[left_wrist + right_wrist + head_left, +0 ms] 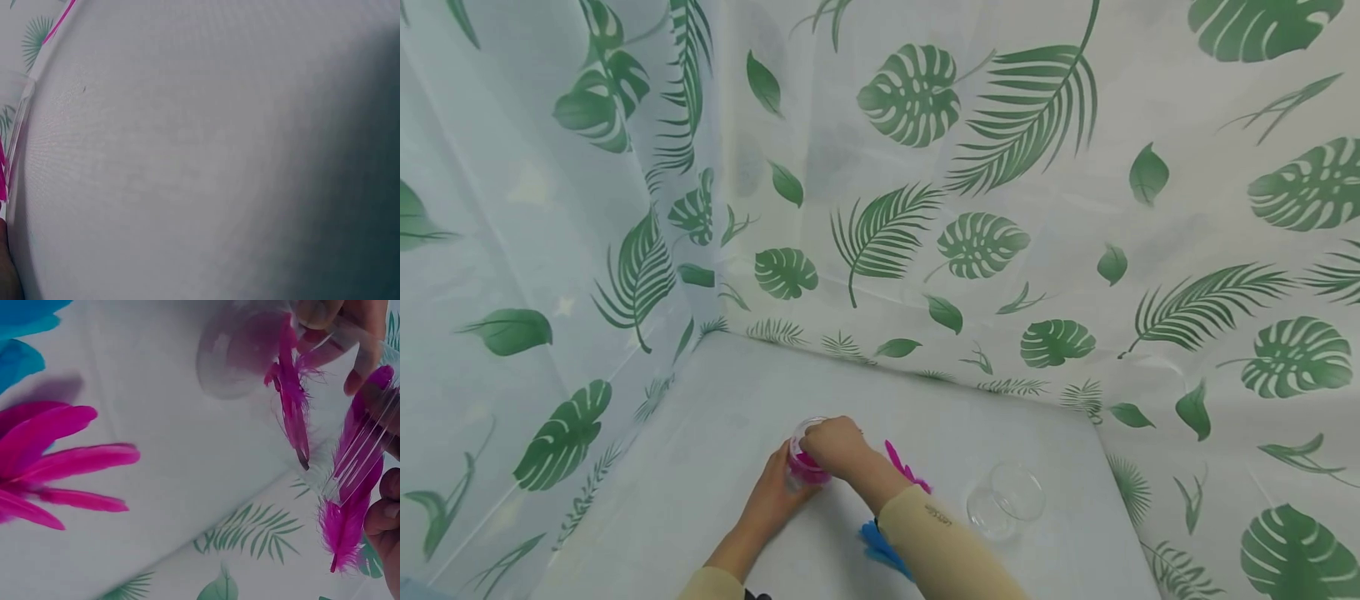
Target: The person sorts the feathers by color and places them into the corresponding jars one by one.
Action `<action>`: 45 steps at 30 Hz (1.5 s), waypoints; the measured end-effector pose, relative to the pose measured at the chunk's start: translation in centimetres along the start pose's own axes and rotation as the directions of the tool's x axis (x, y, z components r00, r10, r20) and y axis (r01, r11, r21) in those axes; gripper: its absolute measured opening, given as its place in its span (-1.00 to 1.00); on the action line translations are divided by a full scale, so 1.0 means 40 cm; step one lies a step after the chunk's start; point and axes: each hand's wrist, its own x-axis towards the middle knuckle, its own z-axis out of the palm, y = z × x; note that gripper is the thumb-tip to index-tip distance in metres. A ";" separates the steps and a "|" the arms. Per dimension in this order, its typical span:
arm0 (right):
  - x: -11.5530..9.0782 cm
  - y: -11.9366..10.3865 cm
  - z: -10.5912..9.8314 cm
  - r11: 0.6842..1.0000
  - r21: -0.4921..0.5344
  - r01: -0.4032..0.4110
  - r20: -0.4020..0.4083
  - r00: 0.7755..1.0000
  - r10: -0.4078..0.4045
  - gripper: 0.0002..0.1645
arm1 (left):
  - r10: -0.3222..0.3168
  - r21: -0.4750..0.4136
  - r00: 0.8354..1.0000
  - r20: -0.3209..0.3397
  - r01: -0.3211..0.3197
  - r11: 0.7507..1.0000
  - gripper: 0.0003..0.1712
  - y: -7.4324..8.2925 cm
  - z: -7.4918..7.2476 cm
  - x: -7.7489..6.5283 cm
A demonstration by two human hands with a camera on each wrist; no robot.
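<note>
There are two hands (pixel 782 492) (pixel 835 446), two clear cups (pixel 1018 492), at least two pink feathers (pixel 355 469) at the cup (pixel 811 473) nearer the table's (pixel 737 387) left edge, one pink feather bunch (pixel 906 469) and one blue feather bunch (pixel 883 546).

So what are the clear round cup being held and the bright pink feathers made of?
The clear round cup looks like glossy plastic or glass; it's see-through with bright streaks, so either fits. The bright pink feathers seem natural, dyed, soft: fuzzy barbs line thin shafts.

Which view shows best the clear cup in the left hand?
Right wrist view: the clear cup looks large. The head view shows it small, partly behind the right hand; the left wrist view, only a strip.
</note>
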 end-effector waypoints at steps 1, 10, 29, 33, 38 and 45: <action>-0.001 -0.001 0.000 1.000 -0.003 -0.002 0.000 1.000 0.002 -0.72 | 0.002 -0.005 1.000 0.000 -0.002 1.000 0.20 0.001 0.000 -0.001; 0.000 0.007 0.002 0.993 0.098 -0.065 -0.037 0.997 0.069 -0.79 | 0.014 0.009 1.000 -0.014 -0.014 1.000 0.20 0.001 -0.001 -0.002; -0.276 0.197 0.157 0.346 0.789 -0.508 0.169 0.721 0.672 -0.73 | -0.058 0.027 0.998 0.030 0.058 0.998 0.22 0.030 0.000 -0.008; -0.344 0.175 0.257 0.381 0.692 -0.613 0.283 0.717 0.637 -0.67 | -0.062 0.021 0.998 0.030 0.062 0.998 0.23 0.022 0.004 -0.006; -0.366 0.143 0.319 0.324 0.666 -0.672 0.357 0.669 0.652 -0.58 | -0.045 0.025 0.999 0.021 0.044 0.999 0.24 0.017 0.005 -0.002; -0.341 0.112 0.358 0.245 0.680 -0.691 0.404 0.633 0.660 -0.47 | -0.053 0.024 0.998 0.031 0.052 0.998 0.23 0.018 0.003 -0.001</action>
